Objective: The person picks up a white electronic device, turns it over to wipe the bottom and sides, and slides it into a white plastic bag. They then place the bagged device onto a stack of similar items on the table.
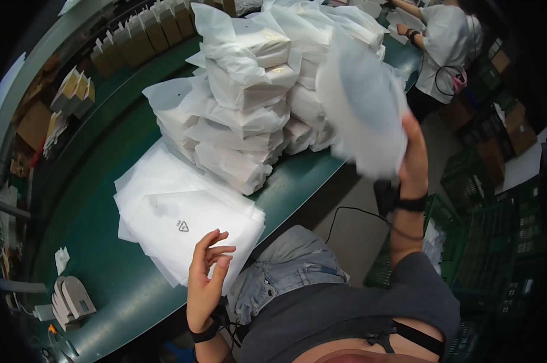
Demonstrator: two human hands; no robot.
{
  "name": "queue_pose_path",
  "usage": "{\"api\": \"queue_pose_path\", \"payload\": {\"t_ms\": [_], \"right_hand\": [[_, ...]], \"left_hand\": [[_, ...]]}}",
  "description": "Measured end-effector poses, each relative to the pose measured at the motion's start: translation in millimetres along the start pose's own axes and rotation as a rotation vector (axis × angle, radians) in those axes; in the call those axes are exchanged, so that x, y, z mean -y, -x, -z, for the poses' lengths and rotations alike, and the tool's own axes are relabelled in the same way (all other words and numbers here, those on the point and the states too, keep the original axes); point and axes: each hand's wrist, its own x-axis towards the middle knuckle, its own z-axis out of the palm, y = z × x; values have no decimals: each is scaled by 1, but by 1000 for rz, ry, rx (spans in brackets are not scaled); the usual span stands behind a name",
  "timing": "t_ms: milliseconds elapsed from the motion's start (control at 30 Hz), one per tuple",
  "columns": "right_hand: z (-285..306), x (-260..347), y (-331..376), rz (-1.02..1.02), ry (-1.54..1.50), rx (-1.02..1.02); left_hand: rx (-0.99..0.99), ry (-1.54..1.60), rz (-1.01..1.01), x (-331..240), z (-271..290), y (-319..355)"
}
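My right hand (pixel 414 151) grips a white, translucent plastic bag (pixel 364 106) by its right edge, raised beside the pile. Motion blurs the bag, and whether anything is inside I cannot tell. My left hand (pixel 208 272) is open, its fingers apart and slightly curled, over the near edge of a loose stack of flat white plastic bags (pixel 188 209). A small triangular mark shows on the top bag of that stack. Beyond the stack rises a pile of bagged boxes (pixel 243 91), several layers high, each box wrapped in the same milky plastic.
All this lies on a long green workbench (pixel 119 266). A grey-beige device (pixel 73 300) stands at its lower left. Upright cardboard boxes (pixel 146 39) line the far side. Another person (pixel 446 45) works at the upper right. Green crates (pixel 452 233) and a black cable (pixel 352 209) are on my right.
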Motion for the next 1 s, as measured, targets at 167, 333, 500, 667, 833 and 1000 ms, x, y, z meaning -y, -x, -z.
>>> {"api": "queue_pose_path", "payload": {"t_ms": [167, 333, 500, 667, 833, 1000], "right_hand": [[-16, 38, -108, 229, 92, 46], [-4, 23, -189, 255, 1005, -62], [-31, -42, -91, 897, 618, -477], [-30, -129, 33, 481, 470, -264], [-45, -154, 71, 237, 555, -118], [-65, -184, 63, 133, 641, -71]], "left_hand": [[44, -31, 6, -1, -2, 2], [20, -58, 25, -8, -1, 6], [-249, -187, 20, -2, 47, 21], [-310, -192, -56, -32, 78, 25], [-3, -60, -41, -56, 51, 17], [586, 398, -174, -54, -2, -5]]}}
